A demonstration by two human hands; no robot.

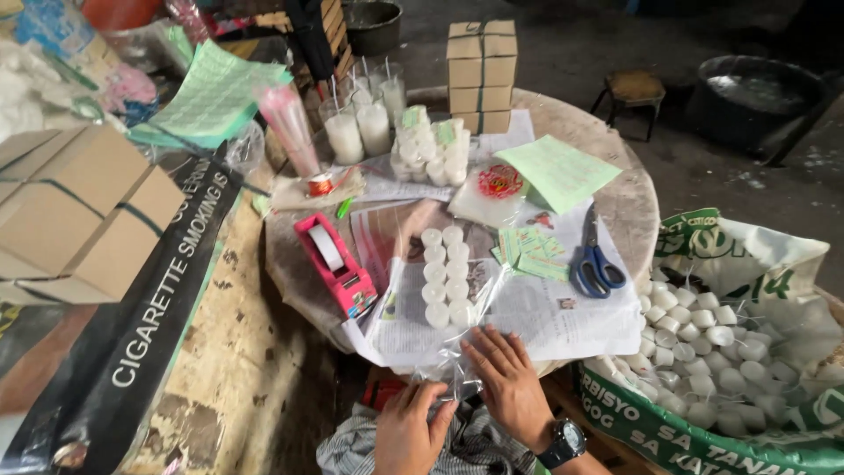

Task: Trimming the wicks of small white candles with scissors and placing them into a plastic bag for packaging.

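My left hand (415,428) and my right hand (504,381) both pinch the near end of a clear plastic bag (444,347) at the front edge of the round table (629,207). Inside the bag lie two rows of small white candles (444,277), several in each row, resting on newspaper (536,317). My right wrist wears a dark watch (563,442).
A pink tape dispenser (336,264) sits left of the candles, blue scissors (593,259) and green labels (530,249) to the right. Farther back are packed candles (431,145), tall glass candles (356,127) and stacked boxes (481,75). A sack of loose white candles (716,352) stands at right.
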